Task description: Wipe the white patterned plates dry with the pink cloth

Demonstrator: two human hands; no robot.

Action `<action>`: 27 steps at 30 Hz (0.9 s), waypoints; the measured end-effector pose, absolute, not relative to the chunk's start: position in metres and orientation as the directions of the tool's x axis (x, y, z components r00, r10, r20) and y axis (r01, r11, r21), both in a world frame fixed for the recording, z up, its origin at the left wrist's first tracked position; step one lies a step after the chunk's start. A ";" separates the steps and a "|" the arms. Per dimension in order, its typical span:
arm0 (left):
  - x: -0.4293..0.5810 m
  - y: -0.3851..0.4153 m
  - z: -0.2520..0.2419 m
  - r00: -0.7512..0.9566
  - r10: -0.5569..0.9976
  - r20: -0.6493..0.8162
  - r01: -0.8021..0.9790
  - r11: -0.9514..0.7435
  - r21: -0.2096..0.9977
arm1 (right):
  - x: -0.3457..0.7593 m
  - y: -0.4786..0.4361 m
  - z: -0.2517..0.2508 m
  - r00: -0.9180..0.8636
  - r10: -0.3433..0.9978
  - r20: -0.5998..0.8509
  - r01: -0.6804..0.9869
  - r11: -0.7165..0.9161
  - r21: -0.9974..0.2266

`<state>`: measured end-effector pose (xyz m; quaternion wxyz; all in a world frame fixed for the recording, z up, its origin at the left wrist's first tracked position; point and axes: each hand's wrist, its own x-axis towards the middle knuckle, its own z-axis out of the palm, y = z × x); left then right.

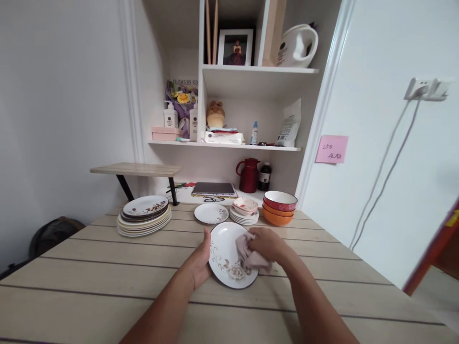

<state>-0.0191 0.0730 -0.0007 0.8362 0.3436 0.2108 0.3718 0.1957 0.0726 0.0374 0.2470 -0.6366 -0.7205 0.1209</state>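
Observation:
A white plate (225, 248) with a dark rim and brown flower pattern is tilted up toward me above the table. My left hand (201, 263) grips its left edge, thumb at the rim and fingers hidden behind it. Bunched in my right hand (267, 243) is a dusty-pink cloth (249, 255), pressed against the right part of the plate's face. Just beyond lies another white plate (211, 213). Beside it, small dishes (245, 205) sit on a stack of small plates (244, 219).
A tall stack of plates (144, 222) stands at the left near a small raised shelf (136, 169). Red and orange bowls (279, 208) are stacked at the right. Behind are a red jug (248, 176), a dark bottle (265, 177) and a dark flat laptop-like object (214, 188).

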 end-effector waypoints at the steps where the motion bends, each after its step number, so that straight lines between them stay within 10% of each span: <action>1: -0.019 0.073 -0.001 0.637 0.764 -0.102 -0.471 0.491 0.733 | 0.194 0.076 0.035 0.000 0.959 0.284 0.885 0.132 -0.446; 6: -0.017 0.074 0.000 0.652 0.755 -0.078 -0.478 0.488 0.730 | 0.166 0.085 0.024 0.078 0.877 0.475 0.928 0.111 -0.356; 12: -0.014 0.077 -0.003 0.643 0.764 -0.048 -0.522 0.484 0.702 | 0.121 0.083 0.022 -0.124 0.802 0.584 0.778 0.444 -0.445; 21: -0.018 0.078 -0.008 0.536 0.844 -0.007 -0.656 0.421 0.626 | 0.129 0.066 0.019 -0.606 0.711 0.357 0.567 0.701 -0.434; 27: -0.017 0.075 -0.001 0.595 0.804 -0.011 -0.596 0.450 0.666 | 0.142 0.089 0.015 -0.360 0.776 0.517 0.799 0.543 -0.258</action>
